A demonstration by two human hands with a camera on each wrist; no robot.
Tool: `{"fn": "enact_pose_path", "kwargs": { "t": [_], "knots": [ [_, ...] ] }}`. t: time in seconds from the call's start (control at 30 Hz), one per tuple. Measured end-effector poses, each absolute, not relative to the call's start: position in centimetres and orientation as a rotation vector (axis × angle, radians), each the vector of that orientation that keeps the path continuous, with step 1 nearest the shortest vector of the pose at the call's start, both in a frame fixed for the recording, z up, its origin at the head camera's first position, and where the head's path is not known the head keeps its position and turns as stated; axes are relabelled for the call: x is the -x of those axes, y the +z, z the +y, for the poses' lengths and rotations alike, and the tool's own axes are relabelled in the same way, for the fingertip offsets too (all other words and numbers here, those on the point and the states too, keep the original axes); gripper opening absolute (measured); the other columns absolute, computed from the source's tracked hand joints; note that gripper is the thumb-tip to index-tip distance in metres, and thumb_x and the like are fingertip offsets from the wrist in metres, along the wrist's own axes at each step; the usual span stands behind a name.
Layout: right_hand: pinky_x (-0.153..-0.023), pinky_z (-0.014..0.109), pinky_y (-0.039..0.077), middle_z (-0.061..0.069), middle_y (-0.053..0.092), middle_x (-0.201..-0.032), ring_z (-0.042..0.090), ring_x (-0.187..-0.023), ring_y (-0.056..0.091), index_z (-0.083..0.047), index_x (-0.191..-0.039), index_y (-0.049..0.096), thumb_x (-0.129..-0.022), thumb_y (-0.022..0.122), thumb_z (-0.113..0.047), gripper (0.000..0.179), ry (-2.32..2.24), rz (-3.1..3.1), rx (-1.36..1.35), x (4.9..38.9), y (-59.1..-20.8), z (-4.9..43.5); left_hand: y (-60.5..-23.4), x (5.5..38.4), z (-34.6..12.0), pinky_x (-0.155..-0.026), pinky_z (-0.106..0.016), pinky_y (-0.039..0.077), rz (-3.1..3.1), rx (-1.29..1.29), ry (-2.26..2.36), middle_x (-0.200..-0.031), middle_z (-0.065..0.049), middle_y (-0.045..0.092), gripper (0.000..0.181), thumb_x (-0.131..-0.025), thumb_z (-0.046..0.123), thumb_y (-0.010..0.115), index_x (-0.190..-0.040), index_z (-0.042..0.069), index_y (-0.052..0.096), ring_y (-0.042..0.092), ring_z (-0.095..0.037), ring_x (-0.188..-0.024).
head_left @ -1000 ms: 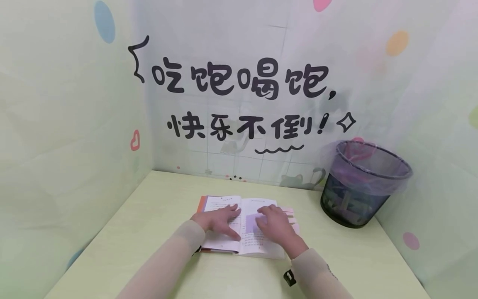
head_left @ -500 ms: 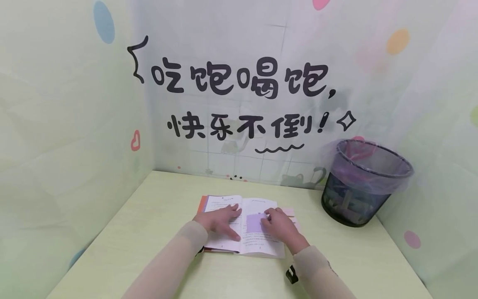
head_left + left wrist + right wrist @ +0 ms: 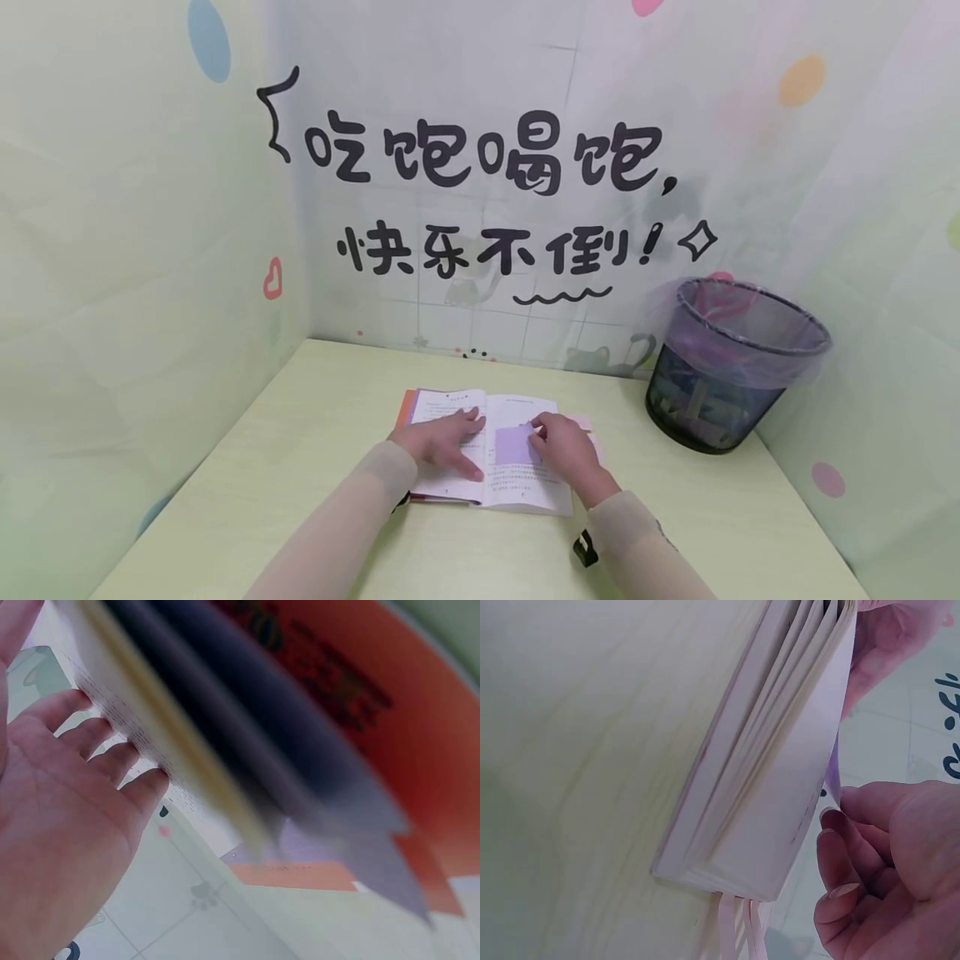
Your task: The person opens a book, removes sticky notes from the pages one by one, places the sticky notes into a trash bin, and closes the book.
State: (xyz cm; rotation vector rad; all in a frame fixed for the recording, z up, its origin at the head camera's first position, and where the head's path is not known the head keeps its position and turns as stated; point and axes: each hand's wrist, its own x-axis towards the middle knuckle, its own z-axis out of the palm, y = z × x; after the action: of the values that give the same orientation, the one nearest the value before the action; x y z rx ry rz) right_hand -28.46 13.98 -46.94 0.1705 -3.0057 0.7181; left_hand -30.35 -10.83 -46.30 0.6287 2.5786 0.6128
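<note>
An open book (image 3: 536,495) lies on the table in the head view, its orange cover edge showing at the left. My left hand (image 3: 442,442) rests on the left page with fingers spread toward the middle fold; in the left wrist view its fingertips (image 3: 154,780) touch the printed page. A purple square of paper, like a sticky note (image 3: 513,447), lies on the right page. My right hand (image 3: 566,450) pinches its right edge between thumb and index finger. In the right wrist view, the purple paper (image 3: 832,769) shows as a thin strip running to those fingers.
Pale pink ribbon-like strips (image 3: 739,922) stick out from the book's right side. A dark waste bin (image 3: 697,408) with a purplish plastic liner stands at the back right of the light wooden table (image 3: 300,500). Printed fabric walls (image 3: 480,333) close in the back and sides.
My right hand has drawn slightly right, and its fingers have gone from lying over the purple note to pinching its right edge. More of the note shows. My left hand stays on the left page.
</note>
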Motion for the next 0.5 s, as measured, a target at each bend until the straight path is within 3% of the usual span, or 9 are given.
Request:
{"fn": "enact_pose_path", "kwargs": {
  "t": [0.1, 0.33, 0.5],
  "knots": [
    [-0.077, 0.035, 0.054, 0.002, 0.071, -0.093, 0.016, -0.082, 0.061, -0.007, -0.122, 0.078, -0.103, 0.076, -0.017, 0.021, 0.73, -3.018, -0.164, 28.59, -47.07, 14.0, -46.35, 30.48, -10.8, -0.14, -0.058, 0.017, 2.576, -0.616, 0.602, -0.186, -0.001, 0.017, 0.104, -0.091, 0.052, 0.087, -0.174, 0.02, 0.033, 0.013, -0.032, -0.174],
    [-0.077, 0.035, 0.054, 0.0, 0.07, -0.092, 0.016, -0.083, 0.059, -0.012, -0.105, 0.078, -0.102, 0.077, -0.015, 0.004, 0.727, -3.008, -0.201, 28.5, -47.38, 14.07, -46.21, 30.48, -10.79, -0.141, -0.056, 0.017, 2.563, -0.614, 0.632, -0.186, -0.004, 0.017, 0.104, -0.09, 0.048, 0.089, -0.173, 0.016, 0.035, 0.013, -0.034, -0.173],
    [-0.078, 0.036, 0.055, -0.001, 0.072, -0.093, 0.015, -0.083, 0.06, -0.01, -0.104, 0.077, -0.102, 0.077, -0.015, 0.005, 0.741, -3.003, -0.226, 28.27, -47.28, 14.17, -46.29, 30.45, -10.77, -0.141, -0.056, 0.016, 2.556, -0.595, 0.651, -0.186, -0.002, 0.017, 0.104, -0.089, 0.047, 0.09, -0.173, 0.018, 0.035, 0.013, -0.033, -0.174]
  ]
}}
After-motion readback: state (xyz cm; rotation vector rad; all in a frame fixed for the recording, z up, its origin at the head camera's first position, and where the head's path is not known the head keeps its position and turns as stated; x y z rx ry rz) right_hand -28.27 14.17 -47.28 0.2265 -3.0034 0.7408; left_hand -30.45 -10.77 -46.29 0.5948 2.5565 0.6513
